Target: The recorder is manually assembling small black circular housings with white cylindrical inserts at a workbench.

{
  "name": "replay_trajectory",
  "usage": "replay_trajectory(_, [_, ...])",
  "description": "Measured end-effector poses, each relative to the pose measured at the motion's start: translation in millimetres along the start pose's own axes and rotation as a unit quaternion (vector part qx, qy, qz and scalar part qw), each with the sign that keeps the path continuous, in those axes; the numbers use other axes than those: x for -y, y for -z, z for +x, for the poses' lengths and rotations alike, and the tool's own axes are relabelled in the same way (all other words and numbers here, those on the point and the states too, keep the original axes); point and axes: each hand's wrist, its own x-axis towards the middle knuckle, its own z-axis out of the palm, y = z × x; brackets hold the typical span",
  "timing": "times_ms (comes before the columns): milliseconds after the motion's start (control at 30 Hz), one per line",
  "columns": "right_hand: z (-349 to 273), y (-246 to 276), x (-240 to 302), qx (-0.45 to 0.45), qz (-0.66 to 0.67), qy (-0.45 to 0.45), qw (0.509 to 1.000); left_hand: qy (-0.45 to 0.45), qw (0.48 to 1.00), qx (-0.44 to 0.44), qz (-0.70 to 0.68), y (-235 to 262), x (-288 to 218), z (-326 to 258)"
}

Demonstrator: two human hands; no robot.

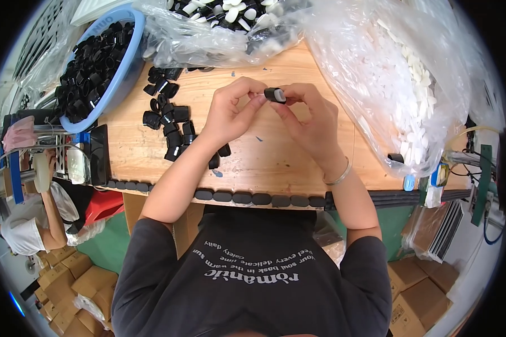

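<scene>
A light-blue oval plastic basin (125,87) at the left is heaped with glossy black plastic rings (93,70), too jumbled to count. A crumpled clear plastic bag (205,48) at the far edge holds mixed black and white pieces (230,12), and a larger, wrinkled clear plastic bag (348,67) on the right holds flat, rounded white plastic pieces (419,106).

One short black plastic tube (270,94) with a pale oval end is held between the two bare hands, above the middle of the table. The left hand (233,109) pinches it from the left with thumb and fingertips; the right hand (310,112) grasps it from the right in the same way, at the pale end.

Loose black plastic pieces (171,121) lie in a scattered group near the left forearm, overlapping too much for an exact count; a single black piece (395,158) lies by the larger bag. Seven dark, rounded pads (242,197) show between the forearms along the edge of the smooth, light-grained wooden table (275,157). One thin, shiny bracelet (340,173) circles the right wrist
</scene>
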Motion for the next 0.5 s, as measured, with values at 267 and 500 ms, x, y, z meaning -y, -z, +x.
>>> replay_trajectory(267, [3.6, 2.0, 0.9, 0.006, -0.039, 0.105, 0.994, -0.101, 0.992, 0.006, 0.071, 2.1, -6.0, 3.1])
replay_trajectory(500, [2.9, 2.1, 6.5, -0.011, -0.013, 0.076, 0.997, 0.102, 0.976, 0.013, -0.192, -3.8, -10.0, -1.7])
